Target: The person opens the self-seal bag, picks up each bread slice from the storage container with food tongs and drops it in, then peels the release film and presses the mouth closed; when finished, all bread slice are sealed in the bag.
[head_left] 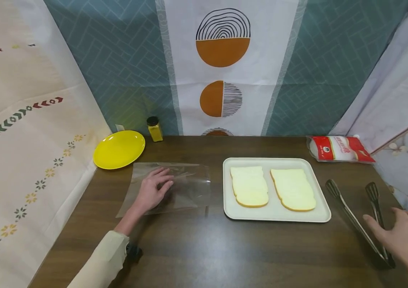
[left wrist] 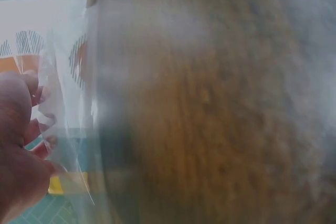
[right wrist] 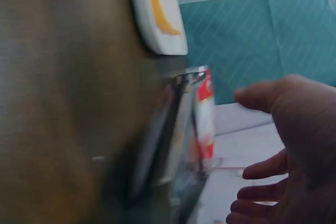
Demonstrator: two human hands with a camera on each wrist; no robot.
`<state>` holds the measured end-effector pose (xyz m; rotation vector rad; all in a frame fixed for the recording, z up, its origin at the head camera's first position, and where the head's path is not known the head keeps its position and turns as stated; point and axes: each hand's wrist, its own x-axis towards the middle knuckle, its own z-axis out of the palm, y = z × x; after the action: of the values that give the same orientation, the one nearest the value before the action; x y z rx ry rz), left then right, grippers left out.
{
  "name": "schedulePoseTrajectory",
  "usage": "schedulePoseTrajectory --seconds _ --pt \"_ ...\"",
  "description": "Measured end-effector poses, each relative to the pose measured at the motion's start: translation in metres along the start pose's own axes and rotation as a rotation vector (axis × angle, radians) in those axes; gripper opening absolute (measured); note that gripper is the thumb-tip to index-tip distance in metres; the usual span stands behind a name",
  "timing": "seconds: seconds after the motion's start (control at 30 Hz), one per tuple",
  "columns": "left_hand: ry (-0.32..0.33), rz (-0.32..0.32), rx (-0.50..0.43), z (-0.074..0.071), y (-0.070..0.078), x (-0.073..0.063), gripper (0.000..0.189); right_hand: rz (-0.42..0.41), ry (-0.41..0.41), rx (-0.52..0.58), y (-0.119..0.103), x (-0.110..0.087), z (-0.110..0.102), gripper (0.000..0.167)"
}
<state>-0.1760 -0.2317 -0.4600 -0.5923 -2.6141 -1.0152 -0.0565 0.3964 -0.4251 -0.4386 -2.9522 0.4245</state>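
My left hand (head_left: 155, 186) lies over a clear plastic sheet or bag (head_left: 189, 188) on the table's left half, fingers loosely bent and thumb apart. In the left wrist view the see-through plastic (left wrist: 73, 108) stretches right beside the fingertips. On the far right, my right hand (head_left: 402, 232) hovers by the metal tongs (head_left: 357, 224), thumb close to one arm and the other fingers spread. The tongs lie with their jaws apart, slotted heads pointing away. Seen from the right wrist, the hand (right wrist: 294, 150) has nothing between thumb and fingers.
A white tray (head_left: 277, 216) with two bread slices (head_left: 250, 187) sits right of centre. At the back are a yellow plate (head_left: 119, 150), a yellow jar with a black lid (head_left: 155, 130) and a red-and-white packet (head_left: 342, 149). Hanging cloths border the table.
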Motion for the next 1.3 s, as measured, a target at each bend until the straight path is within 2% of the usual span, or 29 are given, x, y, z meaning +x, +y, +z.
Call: schedulePoseTrajectory --seconds 0.13,0.3,0.47,0.67,0.9,1.07,1.2,1.3 --pt "0.015 0.008 0.004 -0.003 0.001 -0.002 0.023 0.07 -0.052 0.016 0.004 -0.007 0.011 0.104" --pt "0.009 0.018 0.011 -0.001 0.002 -0.003 0.022 0.065 -0.034 -0.003 0.005 -0.01 0.02 0.111" --pt "0.015 0.022 0.003 0.001 0.004 -0.002 0.022 0.053 -0.03 -0.009 0.013 -0.007 0.028 0.111" --pt "0.006 0.007 -0.002 0.002 0.003 -0.003 0.022 0.13 -0.105 -0.003 0.013 0.0 0.032 0.111" --pt "-0.007 -0.003 0.009 0.001 0.005 -0.005 0.022 0.179 -0.081 -0.007 0.007 0.007 0.038 0.112" --pt "-0.014 -0.015 0.01 0.002 0.005 -0.004 0.022 0.188 -0.1 -0.013 0.008 0.011 0.038 0.11" --pt "-0.009 -0.011 0.008 0.002 0.005 -0.004 0.021 0.202 -0.106 0.006 0.009 0.01 0.037 0.11" --pt "-0.006 -0.008 0.007 0.003 0.005 -0.004 0.022 0.19 -0.077 0.031 0.006 0.006 0.033 0.108"
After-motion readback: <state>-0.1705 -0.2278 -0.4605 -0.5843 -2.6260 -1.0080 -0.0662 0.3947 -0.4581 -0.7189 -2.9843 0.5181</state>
